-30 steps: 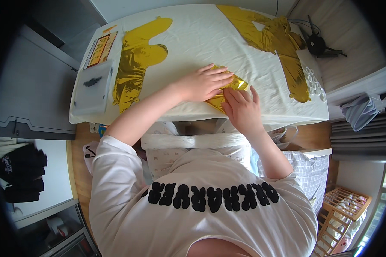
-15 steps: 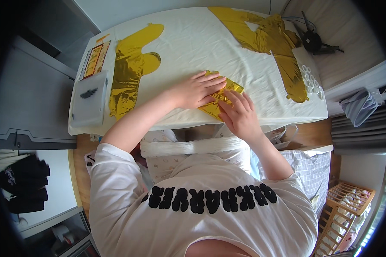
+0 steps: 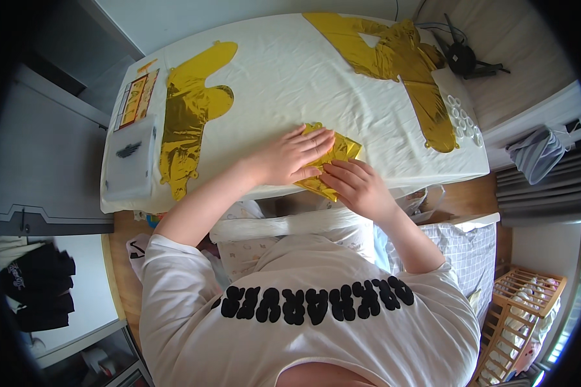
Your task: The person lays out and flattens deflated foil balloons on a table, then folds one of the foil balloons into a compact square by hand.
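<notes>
A folded gold foil balloon [image 3: 346, 149] lies near the table's front edge, its surface creased and shiny. My left hand [image 3: 292, 157] presses flat on its left part with fingers stretched out, so it is open. From the right, my right hand [image 3: 360, 187] has its bent fingers close together on the near part of the foil; its thumb is mostly hidden. Both hands cover much of the balloon. Farther left, another gold foil balloon [image 3: 186, 113] is spread flat. A third, larger gold foil balloon [image 3: 403, 55] lies unfolded at the far right.
On the table's left end are a translucent plastic box [image 3: 130, 158] and a printed packet [image 3: 134, 100]. White rings [image 3: 465, 121] sit at the right edge, near a black device with antennas [image 3: 461, 59]. A white cloth [image 3: 271, 77] covers the table.
Both hands and the folded foil appear slightly nearer to me. My right hand's fingers have drawn closer together on the foil. The other two balloons lie as before.
</notes>
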A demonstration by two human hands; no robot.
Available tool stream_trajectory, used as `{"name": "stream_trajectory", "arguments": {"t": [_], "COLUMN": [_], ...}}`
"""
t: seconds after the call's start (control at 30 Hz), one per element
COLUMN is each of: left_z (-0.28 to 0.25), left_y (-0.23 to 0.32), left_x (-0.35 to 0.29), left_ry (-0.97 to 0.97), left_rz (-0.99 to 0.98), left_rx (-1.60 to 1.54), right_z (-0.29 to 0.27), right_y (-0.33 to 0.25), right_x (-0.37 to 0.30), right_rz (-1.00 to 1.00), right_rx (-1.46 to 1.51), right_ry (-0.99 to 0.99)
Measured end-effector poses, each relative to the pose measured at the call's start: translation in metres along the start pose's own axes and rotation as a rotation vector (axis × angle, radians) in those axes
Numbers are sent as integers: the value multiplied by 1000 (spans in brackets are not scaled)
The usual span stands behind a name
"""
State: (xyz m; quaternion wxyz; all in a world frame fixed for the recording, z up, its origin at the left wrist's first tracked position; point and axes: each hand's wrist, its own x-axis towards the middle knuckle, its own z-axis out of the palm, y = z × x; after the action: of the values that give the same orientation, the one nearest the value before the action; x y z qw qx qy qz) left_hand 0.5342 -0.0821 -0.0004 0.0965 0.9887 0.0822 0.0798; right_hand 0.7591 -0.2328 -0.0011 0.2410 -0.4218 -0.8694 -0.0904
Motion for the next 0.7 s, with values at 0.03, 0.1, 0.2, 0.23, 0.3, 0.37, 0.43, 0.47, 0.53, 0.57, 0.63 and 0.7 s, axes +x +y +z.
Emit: {"name": "stream_trajectory", "arguments": {"t": [0.03,0.1,0.2,0.23,0.3,0.37,0.43,0.47,0.53,0.57,0.63,0.7], "left_z": [-2,-10,-28,-28,-28,-14,-6,-2,1,3,7,7], "left_y": [1,3,15,20,32,34,35,36,40,42,45,46], "left_x": [-1,-4,-19,-23,-33,-39,-38,-39,-37,-37,-36,-36], "left_ry": [-1,107,78,77,-28,-10,27,29,66,68,109,127], "left_rz": [-1,-3,-21,-19,-51,-50,-69,-72,-109,-109,-128,-131], "left_rx": [-1,112,103,104,29,70,94,94,71,72,95,74], "right_z": [0,-3,-4,-4,-2,-4,-5,-4,-4,-3,-2,-2], "right_y": [1,2,3,3,3,0,-1,-2,-3,-3,-3,-4], "right_x": [1,5,6,5,3,4,4,4,4,3,3,4], "right_rz": [0,39,55,56,63,64,70,76,83,85,86,103], "right_rx": [1,110,169,168,176,172,164,154,142,132,119,156], "right_ry": [-1,1,36,38,33,39,41,43,45,41,38,65]}}
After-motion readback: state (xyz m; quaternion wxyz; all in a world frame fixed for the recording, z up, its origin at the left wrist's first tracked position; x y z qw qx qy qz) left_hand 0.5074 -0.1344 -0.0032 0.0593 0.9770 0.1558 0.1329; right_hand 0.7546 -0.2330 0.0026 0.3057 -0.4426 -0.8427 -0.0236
